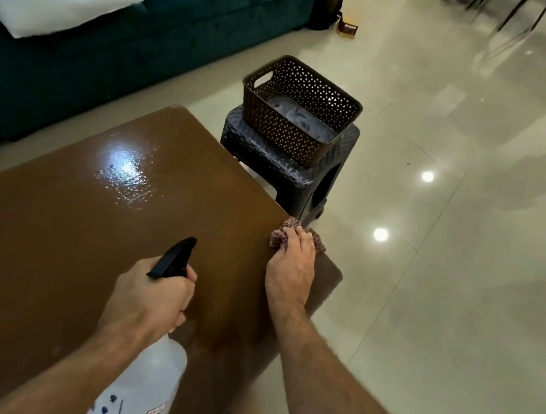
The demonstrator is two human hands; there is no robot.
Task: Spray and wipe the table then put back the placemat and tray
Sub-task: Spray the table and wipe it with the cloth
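The left hand point(152, 290) grips the neck of a spray bottle point(145, 383), fingers curled round it just under the black trigger head point(172, 259), whose nozzle points out over the brown tabletop point(66, 239). The bottle's body is pale, see-through plastic; how full it is cannot be read here, so its weight is a guess, probably light to middling. Plastic of that kind gives a little under a squeeze, and the neck is the sound place to hold it, since the trigger sits within reach of a finger there.

The right hand point(290, 262) presses a checked cloth point(284, 232) against the right edge of the tabletop, fingers bunched over it so that only its ends show. The cloth is soft and limp and will fold whichever way it is pushed; a flat palm on top likely spreads it better than a pinch.

A wet patch point(126, 170) shines toward the far side of the tabletop, so that area looks sprayed and slick. Wiping seems barely begun.

Beyond the far right corner a brown perforated basket point(300, 109) stands on a dark stool point(288, 165). No placemat or tray can be made out with certainty.
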